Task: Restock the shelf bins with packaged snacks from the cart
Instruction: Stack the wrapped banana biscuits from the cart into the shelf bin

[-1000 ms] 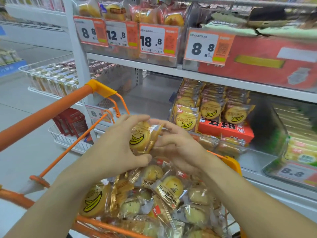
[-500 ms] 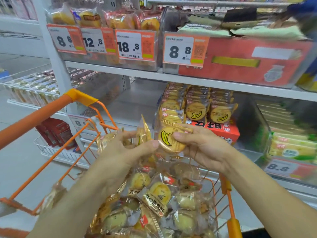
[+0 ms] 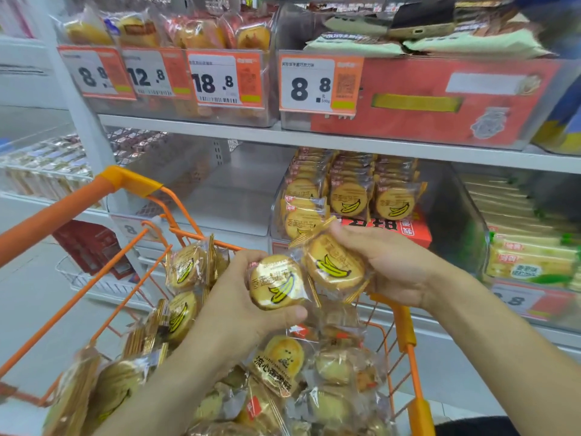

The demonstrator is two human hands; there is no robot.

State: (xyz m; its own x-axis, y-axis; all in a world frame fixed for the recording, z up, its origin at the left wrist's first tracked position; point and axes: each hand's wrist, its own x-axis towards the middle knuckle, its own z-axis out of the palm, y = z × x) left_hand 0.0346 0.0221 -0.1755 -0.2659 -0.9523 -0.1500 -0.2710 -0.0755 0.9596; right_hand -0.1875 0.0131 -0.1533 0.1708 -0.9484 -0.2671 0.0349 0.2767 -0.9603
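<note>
With my left hand (image 3: 239, 297) and right hand (image 3: 386, 265) each clamped on a banana biscuit pack above the cart (image 3: 125, 184), I judge I'm mid-transfer, next reaching to the far bin (image 3: 452, 215).

A single head-worn camera looks forward and down, close over the orange cart (image 3: 125, 184), facing the shelf bins (image 3: 355, 196) just beyond it.
</note>
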